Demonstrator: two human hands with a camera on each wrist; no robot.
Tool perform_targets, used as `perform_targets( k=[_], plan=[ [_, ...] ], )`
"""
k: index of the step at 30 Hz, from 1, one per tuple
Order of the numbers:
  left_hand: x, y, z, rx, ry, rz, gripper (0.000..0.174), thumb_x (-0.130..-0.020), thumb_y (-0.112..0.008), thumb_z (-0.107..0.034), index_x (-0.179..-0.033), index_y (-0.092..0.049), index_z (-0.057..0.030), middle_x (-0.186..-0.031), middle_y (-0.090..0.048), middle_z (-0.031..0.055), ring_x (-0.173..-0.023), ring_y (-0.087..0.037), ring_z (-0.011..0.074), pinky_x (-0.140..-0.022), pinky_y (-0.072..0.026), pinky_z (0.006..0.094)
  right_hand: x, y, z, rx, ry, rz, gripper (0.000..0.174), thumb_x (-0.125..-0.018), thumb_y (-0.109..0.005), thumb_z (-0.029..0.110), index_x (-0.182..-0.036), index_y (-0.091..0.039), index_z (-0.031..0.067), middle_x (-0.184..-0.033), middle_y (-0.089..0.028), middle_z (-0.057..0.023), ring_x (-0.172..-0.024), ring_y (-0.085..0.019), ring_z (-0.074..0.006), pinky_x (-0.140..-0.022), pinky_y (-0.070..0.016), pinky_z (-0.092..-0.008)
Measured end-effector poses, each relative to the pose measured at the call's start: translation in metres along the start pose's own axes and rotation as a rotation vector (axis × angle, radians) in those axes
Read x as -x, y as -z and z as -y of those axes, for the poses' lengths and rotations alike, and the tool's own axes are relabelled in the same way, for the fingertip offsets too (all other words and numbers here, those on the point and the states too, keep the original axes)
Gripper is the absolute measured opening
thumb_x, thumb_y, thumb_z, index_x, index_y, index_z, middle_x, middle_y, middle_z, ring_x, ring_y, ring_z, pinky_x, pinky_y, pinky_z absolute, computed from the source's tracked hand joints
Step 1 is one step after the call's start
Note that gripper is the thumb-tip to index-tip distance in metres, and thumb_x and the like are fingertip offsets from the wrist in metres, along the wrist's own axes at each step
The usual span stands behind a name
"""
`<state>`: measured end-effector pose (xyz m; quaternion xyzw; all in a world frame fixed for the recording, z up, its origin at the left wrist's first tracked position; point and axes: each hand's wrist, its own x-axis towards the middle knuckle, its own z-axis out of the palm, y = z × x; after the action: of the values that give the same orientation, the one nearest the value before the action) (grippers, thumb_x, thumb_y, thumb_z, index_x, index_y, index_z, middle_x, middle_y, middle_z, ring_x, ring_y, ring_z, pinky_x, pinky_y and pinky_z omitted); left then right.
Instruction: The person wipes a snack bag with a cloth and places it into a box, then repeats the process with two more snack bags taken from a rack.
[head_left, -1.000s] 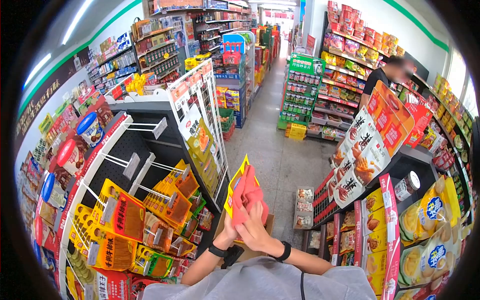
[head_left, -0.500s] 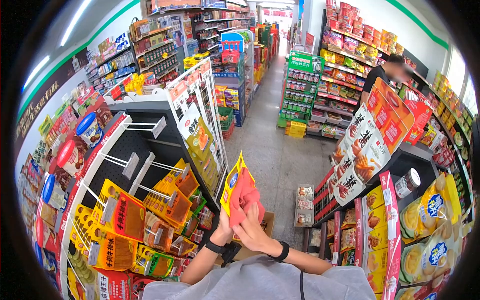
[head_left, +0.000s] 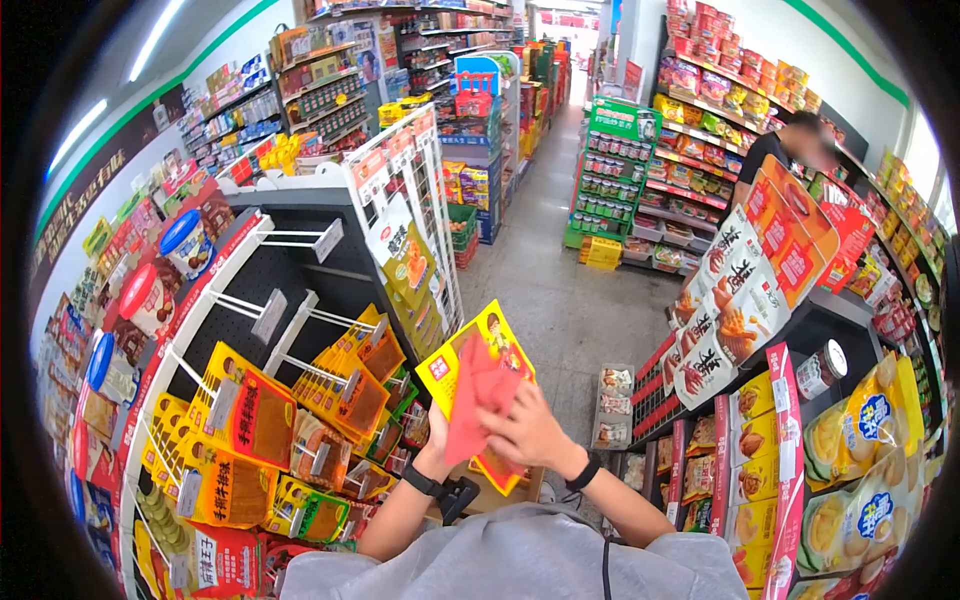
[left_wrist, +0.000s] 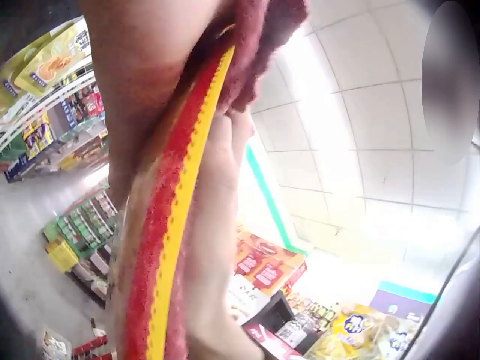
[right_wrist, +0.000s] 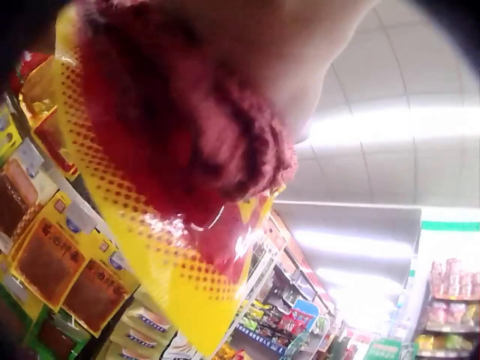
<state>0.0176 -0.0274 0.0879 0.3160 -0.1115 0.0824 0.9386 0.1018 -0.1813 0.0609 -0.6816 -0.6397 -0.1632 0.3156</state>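
A yellow and red snack packet (head_left: 500,325) is held up in front of the body in the head view. My left hand (head_left: 437,432) grips its left edge, partly hidden by a pinkish-red cloth (head_left: 476,395). That cloth lies over the printed face of the packet. My right hand (head_left: 525,430) holds the cloth with bent fingers against the packet. Seen from the left wrist, the packet (left_wrist: 169,202) is edge-on, with its yellow serrated border showing. In the right wrist view the cloth (right_wrist: 232,142) is bunched under the right hand, over the packet's glossy red and yellow surface.
Hanging snack packets (head_left: 255,420) fill hooks on the rack (head_left: 300,225) at left, with some bare hooks above. A wire display panel (head_left: 400,200) stands beside it. Shelves with bagged snacks (head_left: 870,430) line the right. A person (head_left: 790,145) stands at the far right shelves.
The packet has turned so its broad face shows more in the head view. My right hand has shifted right over the cloth, which is spread flatter. The view has swung slightly.
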Motion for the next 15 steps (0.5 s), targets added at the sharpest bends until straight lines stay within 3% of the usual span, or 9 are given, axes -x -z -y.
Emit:
perform_targets(
  k=[1,2,5,7,9,12,13,15],
  plan=[
    [0.002,0.004,0.002,-0.047,0.032,-0.055,0.07,-0.102,-0.024,-0.053,-0.156,-0.028,-0.0078,-0.154,-0.043,0.0119,-0.14,-0.043,0.0296,-0.117,-0.0343,0.0463,0.0,0.0,-0.005,0.007,-0.02,-0.081,0.056,-0.089,-0.061,0.028,-0.141,-0.051,0.011,-0.136,-0.05,-0.0209,-0.128,-0.044,-0.043,-0.109,-0.0297,-0.0568],
    [0.007,0.002,0.006,-0.186,0.002,-0.24,0.071,-0.103,-0.026,-0.054,-0.156,-0.029,-0.0063,-0.154,-0.042,0.0122,-0.14,-0.043,0.0286,-0.117,-0.0338,0.0449,-0.001,-0.006,-0.006,-0.054,-0.103,-0.157,0.057,-0.089,-0.06,0.029,-0.142,-0.051,0.0093,-0.138,-0.048,-0.0214,-0.129,-0.042,-0.0436,-0.11,-0.0286,-0.0572],
    [0.009,0.012,0.014,-0.023,-0.064,-0.158,0.073,-0.102,-0.031,-0.055,-0.156,-0.028,-0.0057,-0.155,-0.041,0.0126,-0.141,-0.042,0.0281,-0.118,-0.0318,0.045,0.011,-0.039,-0.001,-0.271,-0.372,-0.348,0.06,-0.092,-0.057,0.034,-0.141,-0.047,0.0011,-0.143,-0.042,-0.0259,-0.135,-0.033,-0.0483,-0.112,-0.024,-0.0585],
    [0.004,0.025,0.021,0.126,-0.015,-0.109,0.074,-0.102,-0.033,-0.056,-0.156,-0.027,-0.0062,-0.156,-0.039,0.0127,-0.141,-0.042,0.0283,-0.119,-0.0304,0.0452,0.005,-0.046,0.017,-0.202,-0.337,-0.331,0.061,-0.09,-0.058,0.036,-0.139,-0.048,0.0003,-0.143,-0.041,-0.0275,-0.135,-0.032,-0.0499,-0.113,-0.0236,-0.0583],
    [0.001,0.034,0.034,-0.017,-0.045,-0.146,0.073,-0.102,-0.035,-0.055,-0.157,-0.025,-0.0074,-0.158,-0.036,0.0126,-0.142,-0.04,0.0285,-0.12,-0.0291,0.0449,0.007,-0.052,0.022,-0.101,-0.259,-0.246,0.061,-0.087,-0.061,0.04,-0.133,-0.051,0.0007,-0.14,-0.042,-0.0291,-0.134,-0.032,-0.053,-0.113,-0.0253,-0.0581],
    [0.003,-0.006,0.035,-0.265,-0.201,-0.252,0.071,-0.103,-0.036,-0.054,-0.158,-0.024,-0.0087,-0.159,-0.034,0.0121,-0.143,-0.038,0.0279,-0.12,-0.0294,0.0443,-0.017,-0.034,0.023,-0.116,-0.24,-0.159,0.061,-0.084,-0.064,0.04,-0.131,-0.053,0.0016,-0.138,-0.043,-0.0289,-0.132,-0.034,-0.0523,-0.111,-0.0275,-0.0595],
    [0.012,0.008,0.036,-0.046,-0.09,-0.261,0.069,-0.104,-0.034,-0.052,-0.157,-0.026,-0.0081,-0.157,-0.037,0.0115,-0.143,-0.038,0.0264,-0.119,-0.0303,0.0433,-0.022,-0.036,0.016,-0.125,-0.23,-0.248,0.063,-0.084,-0.064,0.04,-0.132,-0.052,0.0015,-0.138,-0.044,-0.0286,-0.129,-0.037,-0.0514,-0.109,-0.0293,-0.0589],
    [0.014,0.011,0.032,-0.168,-0.04,-0.329,0.066,-0.105,-0.032,-0.05,-0.156,-0.028,-0.0077,-0.156,-0.038,0.0112,-0.143,-0.039,0.026,-0.119,-0.0309,0.043,-0.029,-0.041,0.007,-0.246,-0.318,-0.317,0.063,-0.085,-0.063,0.04,-0.133,-0.051,0.0008,-0.138,-0.044,-0.0283,-0.129,-0.037,-0.0504,-0.109,-0.0297,-0.0576]
  ],
)
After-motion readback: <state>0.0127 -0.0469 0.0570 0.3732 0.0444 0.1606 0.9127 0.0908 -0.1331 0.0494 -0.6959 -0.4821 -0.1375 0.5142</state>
